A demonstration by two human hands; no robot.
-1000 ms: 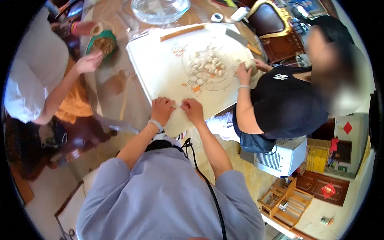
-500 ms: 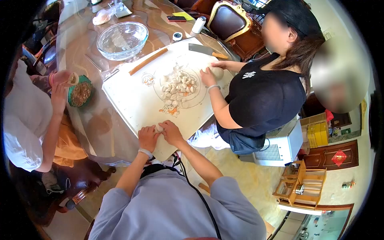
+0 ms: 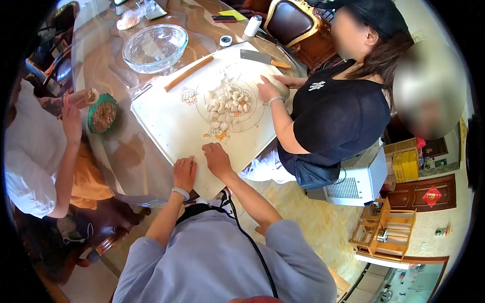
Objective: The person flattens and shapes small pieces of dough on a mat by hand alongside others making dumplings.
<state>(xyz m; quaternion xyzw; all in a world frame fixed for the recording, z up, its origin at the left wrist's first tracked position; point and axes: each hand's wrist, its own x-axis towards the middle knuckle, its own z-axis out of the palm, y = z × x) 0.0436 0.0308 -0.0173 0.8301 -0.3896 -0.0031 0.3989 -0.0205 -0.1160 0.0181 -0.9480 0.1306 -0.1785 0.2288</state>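
Note:
My left hand (image 3: 185, 173) rests at the near edge of the white mat (image 3: 166, 136), fingers stretched out, with nothing visible in it. Beside it, slightly farther forward, my right hand (image 3: 217, 159) lies palm down on the mat with its fingers extended; whatever may be under the palm is hidden. Beyond both hands, a pile of small white dough pieces (image 3: 228, 102) sits on the mat's printed circle. A rolling pin (image 3: 189, 73) lies along the far left edge, and a cleaver (image 3: 256, 56) with a wooden handle lies near the far corner.
At the right, a person in black (image 3: 336, 116) holds a large dough ball (image 3: 281, 90). Another person in white (image 3: 33, 151) stands at the left, beside a green bowl of filling (image 3: 103, 115). A glass bowl (image 3: 155, 48) and a white bottle (image 3: 253, 26) stand beyond the mat.
My hands have come apart, and the small dough piece between them is no longer visible. My right hand has flattened out. The left person's hand has moved slightly.

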